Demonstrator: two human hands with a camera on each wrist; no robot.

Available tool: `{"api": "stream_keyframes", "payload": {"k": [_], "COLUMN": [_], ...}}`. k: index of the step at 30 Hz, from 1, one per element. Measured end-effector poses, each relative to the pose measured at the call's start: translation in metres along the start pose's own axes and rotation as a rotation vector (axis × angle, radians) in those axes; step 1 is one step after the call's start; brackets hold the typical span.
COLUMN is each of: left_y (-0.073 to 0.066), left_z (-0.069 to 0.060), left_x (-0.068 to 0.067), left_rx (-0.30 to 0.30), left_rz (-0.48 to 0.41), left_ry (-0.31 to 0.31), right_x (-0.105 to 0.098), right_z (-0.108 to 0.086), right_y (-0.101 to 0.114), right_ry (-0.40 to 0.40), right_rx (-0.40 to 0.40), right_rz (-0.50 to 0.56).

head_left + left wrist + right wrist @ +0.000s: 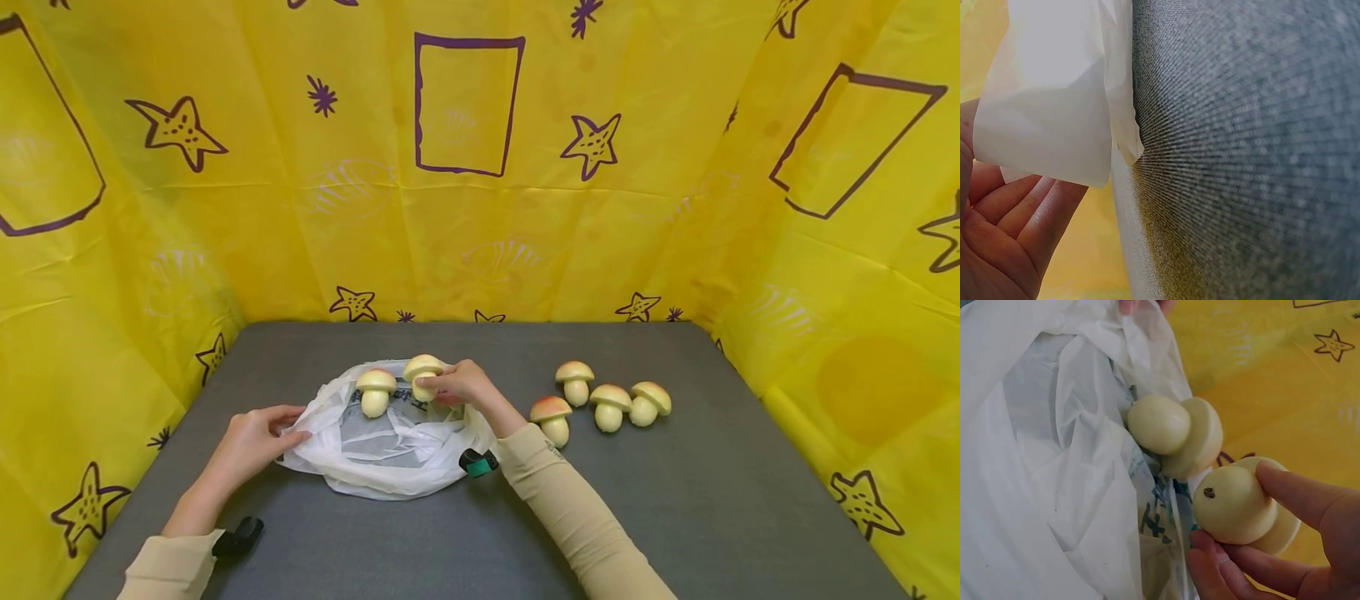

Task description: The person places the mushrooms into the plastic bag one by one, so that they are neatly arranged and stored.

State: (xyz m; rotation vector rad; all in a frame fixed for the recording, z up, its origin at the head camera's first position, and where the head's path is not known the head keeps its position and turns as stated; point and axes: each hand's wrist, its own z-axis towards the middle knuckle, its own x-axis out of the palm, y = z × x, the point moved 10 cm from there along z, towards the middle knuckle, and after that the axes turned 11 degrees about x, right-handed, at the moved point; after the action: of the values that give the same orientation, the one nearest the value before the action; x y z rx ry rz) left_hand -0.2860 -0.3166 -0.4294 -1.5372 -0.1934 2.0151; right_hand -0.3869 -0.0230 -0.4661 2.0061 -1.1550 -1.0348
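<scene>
A white plastic bag (375, 479) lies on the table with its mouth spread wide. My left hand (255, 442) pinches the bag's left rim between thumb and fingers; in the left wrist view the white plastic (1047, 119) covers part of those fingers. With thumb and fingertips my right hand (467, 383) grips a toy mushroom (423, 367) over the bag's far side. The right wrist view shows that mushroom's pale stem end (1235, 503) toward the camera. Inside the bag, near its far rim, sits another toy mushroom (376, 390).
Several more toy mushrooms stand or lean right of the bag, among them a red-capped one (551, 417) beside my right sleeve (577, 508) and a tilted one (649, 403). The grey table (735, 517) ends at a yellow patterned curtain (480, 242) on three sides.
</scene>
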Motion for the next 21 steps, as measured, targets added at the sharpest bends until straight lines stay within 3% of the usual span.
{"api": "stream_keyframes", "payload": {"k": [10,21], "left_y": [-0.001,0.001], "left_z": [-0.002,-0.002], "left_x": [0.001,0.001], "left_rx": [0.0,0.003], "left_rz": [0.0,-0.004], "left_ry": [-0.002,-0.003], "right_x": [0.004,0.012], "right_z": [0.006,0.015], "right_y": [-0.005,-0.013], "right_ry": [-0.042,-0.052], "right_rx": [0.0,0.057], "right_rz": [-0.021,0.013]}}
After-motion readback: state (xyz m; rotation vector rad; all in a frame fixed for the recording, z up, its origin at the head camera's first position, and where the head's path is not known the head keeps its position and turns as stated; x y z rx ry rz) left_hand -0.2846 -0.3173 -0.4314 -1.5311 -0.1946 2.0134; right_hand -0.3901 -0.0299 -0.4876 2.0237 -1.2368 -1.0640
